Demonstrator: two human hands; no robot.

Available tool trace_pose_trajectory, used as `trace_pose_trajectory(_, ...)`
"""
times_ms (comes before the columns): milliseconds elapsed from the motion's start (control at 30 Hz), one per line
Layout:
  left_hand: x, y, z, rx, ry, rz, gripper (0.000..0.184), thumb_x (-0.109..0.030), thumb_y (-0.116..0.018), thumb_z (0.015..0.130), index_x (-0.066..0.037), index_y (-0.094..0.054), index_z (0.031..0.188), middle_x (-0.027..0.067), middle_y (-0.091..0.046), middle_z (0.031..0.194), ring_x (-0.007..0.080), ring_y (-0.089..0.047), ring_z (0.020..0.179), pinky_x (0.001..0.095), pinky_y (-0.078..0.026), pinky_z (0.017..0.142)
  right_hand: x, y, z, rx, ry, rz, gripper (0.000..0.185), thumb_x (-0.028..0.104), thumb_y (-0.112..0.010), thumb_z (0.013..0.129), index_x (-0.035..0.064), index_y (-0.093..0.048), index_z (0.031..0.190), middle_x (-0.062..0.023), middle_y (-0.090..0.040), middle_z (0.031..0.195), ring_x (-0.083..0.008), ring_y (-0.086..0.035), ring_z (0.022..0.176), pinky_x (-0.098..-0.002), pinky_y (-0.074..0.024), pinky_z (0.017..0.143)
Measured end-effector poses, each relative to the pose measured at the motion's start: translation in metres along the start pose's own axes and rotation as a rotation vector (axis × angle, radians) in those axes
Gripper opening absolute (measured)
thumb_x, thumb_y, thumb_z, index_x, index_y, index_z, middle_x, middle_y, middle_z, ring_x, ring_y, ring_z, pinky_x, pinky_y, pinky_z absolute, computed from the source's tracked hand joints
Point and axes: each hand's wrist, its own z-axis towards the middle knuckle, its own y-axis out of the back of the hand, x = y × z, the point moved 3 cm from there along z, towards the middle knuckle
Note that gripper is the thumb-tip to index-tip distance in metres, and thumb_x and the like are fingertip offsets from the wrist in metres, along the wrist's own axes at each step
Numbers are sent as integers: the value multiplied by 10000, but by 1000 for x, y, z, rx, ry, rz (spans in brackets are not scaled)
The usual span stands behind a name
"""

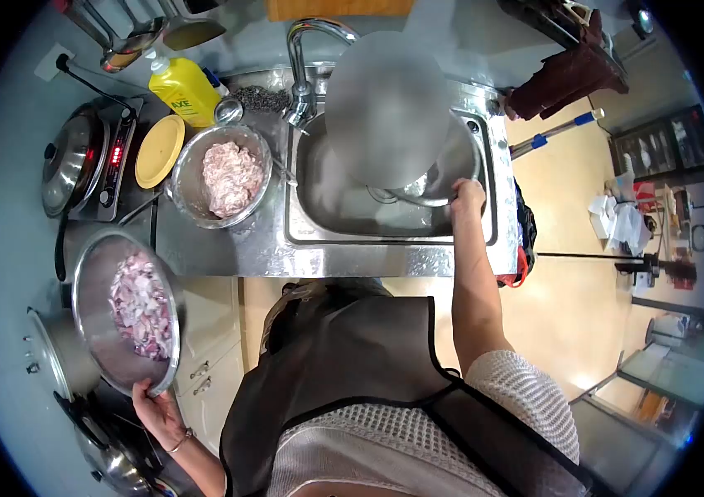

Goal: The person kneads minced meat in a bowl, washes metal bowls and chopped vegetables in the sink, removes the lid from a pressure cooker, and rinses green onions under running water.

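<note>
My left hand grips the near rim of a steel bowl, which is tilted and holds chopped pinkish-purple pieces. Over the sink, my right hand is closed on the rim of a metal basin. A grey blurred patch covers much of that basin, so its contents are hidden. Between my hands, on the steel counter, another steel bowl holds pale pink minced meat, with a utensil handle over its rim.
A chrome faucet stands behind the sink. Left of it are a yellow AXE bottle, a yellow lid and a lidded pan on a cooker with red digits. A large lidded pot is at far left.
</note>
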Motion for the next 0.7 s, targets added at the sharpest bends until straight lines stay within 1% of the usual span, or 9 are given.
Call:
trace_pose_trajectory(100, 34, -52, -38, -77, -34, 55, 82, 23, -475, 716, 17, -521, 783, 54, -552, 736, 163, -560, 684, 290, -509, 644, -25, -20, 13, 183, 190, -181, 127, -95, -434, 612, -3, -498, 671, -56, -492, 542, -113, -434, 457, -265, -306, 394)
trace_pose_trajectory(200, 69, -130, -73, -23, -104, 193, 187, 34, -485, 696, -20, -507, 874, 43, -526, 729, 152, -533, 667, 293, -476, 626, -52, -33, 20, 304, 88, -217, 179, -86, -449, 621, -34, -538, 767, -47, -515, 586, -114, -478, 519, -253, -361, 447)
trace_pose_trajectory(300, 106, -202, -95, 3, -55, 291, 190, 28, -500, 706, -17, -506, 889, 48, -527, 721, 159, -538, 655, 286, -461, 576, -63, -30, 34, 393, 59, -347, 295, 26, -548, 679, -36, -556, 967, -144, -572, 812, -206, -561, 724, -299, -443, 623)
trace_pose_trajectory(400, 156, -230, -78, 156, 111, 340, 283, 17, -488, 723, -6, -472, 1005, 70, -555, 784, 163, -562, 693, 275, -468, 507, -14, -23, 26, 392, 447, -1149, 549, 339, -612, 736, 49, -473, 1181, -293, -372, 1193, -381, -424, 1076, -400, -335, 924)
trace_pose_trajectory(433, 175, -235, -67, 196, 217, 339, 320, 13, -481, 726, -6, -455, 1045, 77, -564, 811, 165, -571, 707, 275, -481, 492, -5, -17, 32, 460, 696, -1015, 535, 322, -603, 748, 34, -469, 1179, -258, -440, 1143, -353, -459, 1046, -370, -347, 916)
trace_pose_trajectory(500, 207, -270, -60, 297, 240, 389, 363, 14, -463, 723, -11, -431, 1083, 85, -566, 862, 165, -577, 729, 279, -516, 518, 38, -13, 5, 667, 288, -528, 457, 298, -501, 850, 38, -431, 1219, -160, -496, 1152, -231, -487, 1039, -315, -357, 893)
trace_pose_trajectory(567, 232, -305, -57, 340, 348, 394, 362, 20, -448, 714, -16, -434, 1074, 86, -559, 867, 163, -579, 740, 278, -532, 538, 75, -6, -16, 883, 208, -435, 636, 514, -329, 868, 68, -267, 1317, -131, -339, 1296, -247, -350, 1170, -394, -299, 938)
trace_pose_trajectory(633, 266, -313, -36, 390, 600, 378, 284, 19, -444, 714, -4, -457, 996, 98, -552, 843, 171, -576, 736, 301, -533, 570, 91, -8, -19, 966, 262, -376, 665, 546, -290, 859, 75, -247, 1327, -140, -297, 1325, -279, -305, 1202, -423, -255, 970)
trace_pose_trajectory(700, 302, -316, -20, 518, 854, 210, 24, 2, -444, 722, 10, -462, 735, 115, -528, 767, 180, -564, 704, 344, -522, 687, 106, -21, -26, 982, 265, -363, 665, 544, -267, 863, 54, -278, 1312, -141, -302, 1327, -267, -295, 1216, -405, -231, 993)
